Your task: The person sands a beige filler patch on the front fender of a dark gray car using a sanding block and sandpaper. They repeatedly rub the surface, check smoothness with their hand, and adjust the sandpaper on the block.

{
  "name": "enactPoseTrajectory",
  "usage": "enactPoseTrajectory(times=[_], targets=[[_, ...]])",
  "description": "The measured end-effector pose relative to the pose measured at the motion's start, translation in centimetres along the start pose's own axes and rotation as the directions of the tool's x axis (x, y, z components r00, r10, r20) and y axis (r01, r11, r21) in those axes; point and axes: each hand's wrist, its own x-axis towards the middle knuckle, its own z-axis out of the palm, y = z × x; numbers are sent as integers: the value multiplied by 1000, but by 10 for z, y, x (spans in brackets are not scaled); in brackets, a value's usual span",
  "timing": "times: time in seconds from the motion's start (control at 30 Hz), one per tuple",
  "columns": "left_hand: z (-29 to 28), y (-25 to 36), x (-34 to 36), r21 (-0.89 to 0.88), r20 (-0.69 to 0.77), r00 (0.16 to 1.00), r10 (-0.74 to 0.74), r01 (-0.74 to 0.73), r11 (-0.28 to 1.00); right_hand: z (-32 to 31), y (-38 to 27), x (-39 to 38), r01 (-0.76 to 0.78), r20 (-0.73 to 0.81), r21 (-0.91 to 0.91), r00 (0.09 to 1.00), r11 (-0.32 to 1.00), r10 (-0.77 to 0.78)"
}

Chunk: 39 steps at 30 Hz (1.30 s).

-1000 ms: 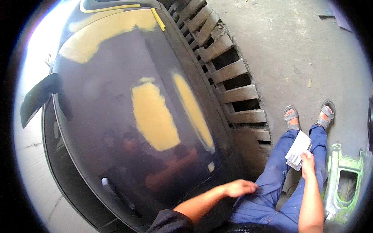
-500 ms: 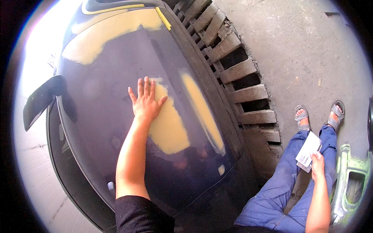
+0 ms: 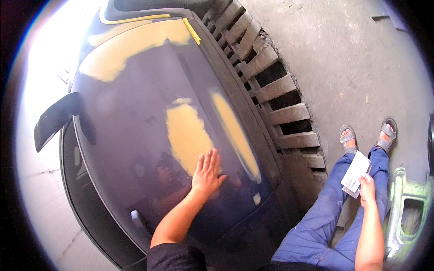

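Observation:
My left hand lies flat on a dark car door, fingers stretched out. Its fingertips rest over the lower end of a yellow filler patch. A narrow yellow filler stripe runs along the door to the right of that patch, with a small yellow spot below it. Over my thighs, my right hand pinches a white rectangular sheet, with a greyish flat edge showing under it. What kind of sheet it is I cannot make out.
A large yellow filler area covers the car's far panel. The side mirror sticks out at left; a door handle sits nearer. Slats over gaps border the concrete floor. A green frame-like part stands at right.
My left hand has slid toward me and to the right across the door, from the patch's upper left to its lower end. The right hand still holds the sheet.

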Motion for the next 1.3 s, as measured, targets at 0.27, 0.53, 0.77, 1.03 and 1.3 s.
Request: enactPoseTrajectory(times=[0.27,0.53,0.77,1.03,1.3], targets=[[-10,-4,-44,-139,23,995,-100,102,985,-1,-9,6,49,-38,35,998,998,-48],[-64,-91,86,50,-50,932,-360,362,931,13,-1,15,24,-82,-32,996,999,-26],[-63,-100,163,30,-193,920,-342,354,935,26,16,16,2,-104,13,995,1000,-1],[-73,-116,179,37,-220,935,-280,295,955,35,18,21,-13,-129,-45,992,999,7],[-85,-124,192,42,-266,926,-267,288,957,40,8,20,-34,-112,-61,993,998,27]])
